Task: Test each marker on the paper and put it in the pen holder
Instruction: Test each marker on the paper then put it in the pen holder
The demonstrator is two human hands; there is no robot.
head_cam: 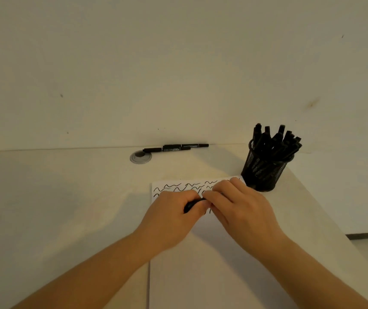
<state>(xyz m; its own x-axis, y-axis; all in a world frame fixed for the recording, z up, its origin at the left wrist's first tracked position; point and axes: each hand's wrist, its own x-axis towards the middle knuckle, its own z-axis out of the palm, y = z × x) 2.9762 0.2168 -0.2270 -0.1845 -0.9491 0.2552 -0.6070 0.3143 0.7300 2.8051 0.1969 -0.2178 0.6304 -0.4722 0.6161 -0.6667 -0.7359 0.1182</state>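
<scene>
A black marker (192, 205) is held over the white paper (200, 275), which carries several wavy black test lines near its far edge. My left hand (169, 219) grips the marker's body. My right hand (243, 210) pinches its other end, fingers curled round it; most of the marker is hidden between the two hands. A black mesh pen holder (265, 172) stands just right of the paper's far corner, packed with several black markers. Two more black markers (176, 147) lie against the wall at the back of the table.
A round grey cable grommet (140, 157) is set in the white table beside the loose markers. The table's right edge runs diagonally past the pen holder. A plain wall stands behind the table.
</scene>
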